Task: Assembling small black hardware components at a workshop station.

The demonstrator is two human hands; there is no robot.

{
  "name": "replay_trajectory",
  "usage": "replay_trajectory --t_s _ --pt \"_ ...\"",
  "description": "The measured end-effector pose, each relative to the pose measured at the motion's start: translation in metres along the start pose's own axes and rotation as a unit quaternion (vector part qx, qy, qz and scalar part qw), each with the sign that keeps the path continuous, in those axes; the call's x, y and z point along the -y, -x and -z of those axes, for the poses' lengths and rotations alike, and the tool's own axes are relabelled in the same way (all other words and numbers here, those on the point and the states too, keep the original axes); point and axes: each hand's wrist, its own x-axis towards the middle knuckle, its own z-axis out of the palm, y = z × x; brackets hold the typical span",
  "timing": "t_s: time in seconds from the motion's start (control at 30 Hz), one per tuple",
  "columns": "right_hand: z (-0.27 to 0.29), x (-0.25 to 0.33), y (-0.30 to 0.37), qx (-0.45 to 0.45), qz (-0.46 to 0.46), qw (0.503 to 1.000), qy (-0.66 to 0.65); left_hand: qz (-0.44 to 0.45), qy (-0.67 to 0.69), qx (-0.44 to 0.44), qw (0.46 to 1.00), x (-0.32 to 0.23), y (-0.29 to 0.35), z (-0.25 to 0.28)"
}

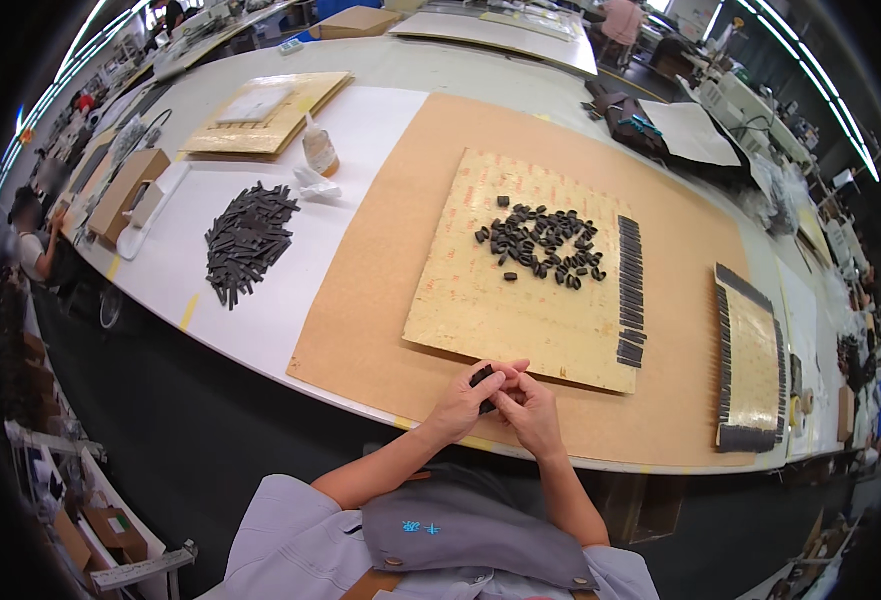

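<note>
In front of my body, at the near edge of the yellowish board (451, 290), my two hands meet. My left hand (461, 402) is closed around some short black strips (482, 380). The fingers of my right hand (534, 412) are pinched together against the left fingertips; what they grip, if anything, is hidden. Small curled black loops (551, 240) lie heaped on the board. Along its right edge runs a row of flat black strips (631, 285), laid side by side.
Brown paper (381, 290) lies beneath the board. To the left are a heap of black strips (251, 240), a bottle of amber liquid (321, 150) and a stacked board (211, 130). Another strip-edged board (751, 350) lies right. Behind it sits a dark bundle (633, 120). A person (33, 240) is far left.
</note>
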Motion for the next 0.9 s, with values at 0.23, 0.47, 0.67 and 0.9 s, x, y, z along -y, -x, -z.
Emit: replay_trajectory --t_s 0.23,0.47,0.67,0.9 --pt "0.008 -0.009 0.007 -0.102 -0.015 0.993 -0.056 -0.029 -0.198 -0.039 0.979 0.014 -0.006 0.001" --pt "0.021 -0.007 0.009 -0.103 0.013 0.990 -0.099 0.018 -0.185 -0.059 0.981 0.006 -0.002 -0.003" --pt "0.032 -0.003 0.011 -0.148 0.045 0.977 -0.147 0.065 -0.082 -0.062 0.993 -0.004 -0.002 0.001" --pt "0.031 -0.010 0.011 -0.041 -0.022 0.986 -0.163 0.055 -0.174 -0.016 0.983 -0.003 -0.001 -0.004"
